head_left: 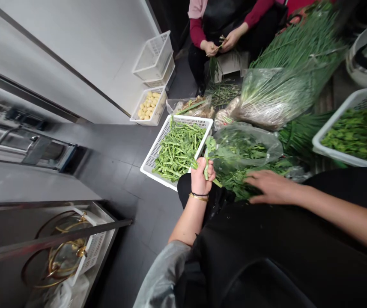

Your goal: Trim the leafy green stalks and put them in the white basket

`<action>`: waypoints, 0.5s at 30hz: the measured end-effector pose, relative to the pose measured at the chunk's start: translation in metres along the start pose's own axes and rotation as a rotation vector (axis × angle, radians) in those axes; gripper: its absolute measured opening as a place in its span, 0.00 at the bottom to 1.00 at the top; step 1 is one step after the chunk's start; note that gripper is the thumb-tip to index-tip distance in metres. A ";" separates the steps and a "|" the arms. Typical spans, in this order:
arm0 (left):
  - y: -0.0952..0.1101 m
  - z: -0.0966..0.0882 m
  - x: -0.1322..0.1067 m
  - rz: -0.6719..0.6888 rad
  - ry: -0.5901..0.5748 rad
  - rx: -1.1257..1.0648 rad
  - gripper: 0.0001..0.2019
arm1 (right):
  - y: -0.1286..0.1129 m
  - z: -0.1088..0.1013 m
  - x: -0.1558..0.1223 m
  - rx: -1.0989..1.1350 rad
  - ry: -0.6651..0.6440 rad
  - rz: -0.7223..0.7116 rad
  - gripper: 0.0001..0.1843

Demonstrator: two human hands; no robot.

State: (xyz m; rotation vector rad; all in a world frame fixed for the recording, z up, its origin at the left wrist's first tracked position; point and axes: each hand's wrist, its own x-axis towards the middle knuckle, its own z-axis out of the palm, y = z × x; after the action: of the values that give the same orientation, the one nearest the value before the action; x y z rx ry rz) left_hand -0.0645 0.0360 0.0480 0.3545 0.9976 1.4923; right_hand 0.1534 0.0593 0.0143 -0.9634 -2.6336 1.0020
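Note:
My left hand [202, 176] is closed around a few green vegetable stalks [206, 167], with a leafy tip above the fist and cut ends below it. Just beyond it stands a white plastic basket [157, 147] filled with short pieces of green stalk [178, 147]. My right hand [268, 187] reaches over a heap of leafy greens [234, 182], its fingers apart and nothing visible in them. Behind that heap, a clear plastic bag [267, 145] holds more of the greens.
Across from me, a person's hands [222, 45] work on thin stems. A large bagged bundle of long green stalks [276, 94] lies at right. Stacked white crates [154, 55] and a crate of peeled potatoes [149, 105] stand behind. Another basket of greens [353, 149] is right.

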 end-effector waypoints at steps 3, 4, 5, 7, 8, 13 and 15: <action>-0.012 0.013 -0.010 -0.011 -0.091 0.039 0.18 | -0.012 -0.027 0.035 0.103 0.318 0.015 0.26; -0.016 0.017 -0.012 0.005 -0.099 0.058 0.19 | -0.019 -0.031 0.048 0.154 0.342 0.006 0.25; -0.019 0.020 -0.014 0.021 -0.095 0.080 0.19 | -0.027 -0.031 0.058 0.213 0.305 -0.003 0.23; -0.022 0.020 -0.015 0.020 -0.073 0.124 0.20 | -0.040 -0.022 0.066 0.282 0.182 0.004 0.21; -0.022 0.018 -0.015 0.005 -0.067 0.145 0.20 | -0.042 -0.016 0.064 0.272 0.151 0.014 0.21; -0.017 0.001 -0.015 -0.056 -0.083 0.162 0.17 | -0.022 -0.012 0.037 0.265 0.500 0.078 0.17; -0.019 0.000 -0.014 -0.071 -0.111 0.177 0.17 | -0.010 -0.017 0.040 0.458 0.575 0.091 0.18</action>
State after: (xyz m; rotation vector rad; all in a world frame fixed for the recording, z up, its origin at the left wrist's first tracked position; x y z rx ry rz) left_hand -0.0489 0.0211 0.0385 0.5172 1.0455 1.3097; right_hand 0.1231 0.0875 0.0306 -1.0611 -1.8107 1.0791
